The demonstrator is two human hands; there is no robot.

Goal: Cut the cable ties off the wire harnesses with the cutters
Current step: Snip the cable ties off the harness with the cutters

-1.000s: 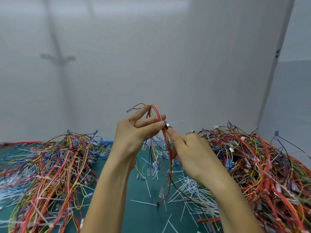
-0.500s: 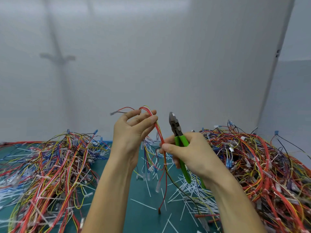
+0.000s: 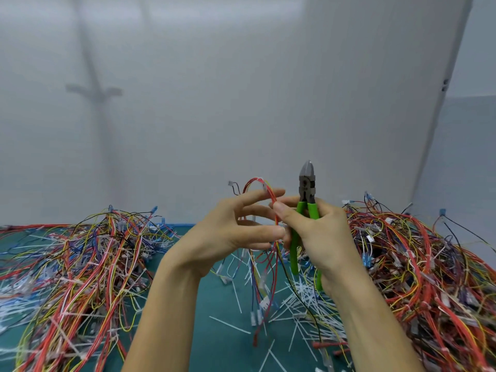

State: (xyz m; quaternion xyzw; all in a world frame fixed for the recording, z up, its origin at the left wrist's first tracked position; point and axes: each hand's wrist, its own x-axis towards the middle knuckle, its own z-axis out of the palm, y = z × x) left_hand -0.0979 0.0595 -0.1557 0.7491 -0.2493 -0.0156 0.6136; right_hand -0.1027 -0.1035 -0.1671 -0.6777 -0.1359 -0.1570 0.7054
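Between my two raised hands hangs a thin wire harness (image 3: 265,267) of red, yellow and black wires, its top looping over my left fingers. My left hand (image 3: 228,237) has its fingers spread and nearly straight, touching the harness from the left. My right hand (image 3: 322,237) grips the green-handled cutters (image 3: 307,183) upright with the jaws closed and pointing up. My right thumb presses the harness wires against the cutter handles. I cannot make out a cable tie on the held harness.
A big tangle of harnesses (image 3: 80,264) lies on the left of the green mat (image 3: 214,304), and a taller pile (image 3: 416,264) lies on the right. Cut white ties (image 3: 303,299) litter the mat below my hands. A grey wall stands close behind.
The cutters have come off the harness and swung upright in my right hand. My left fingers have loosened from a pinch on the wires to a spread pose, and my right thumb now holds the wires.
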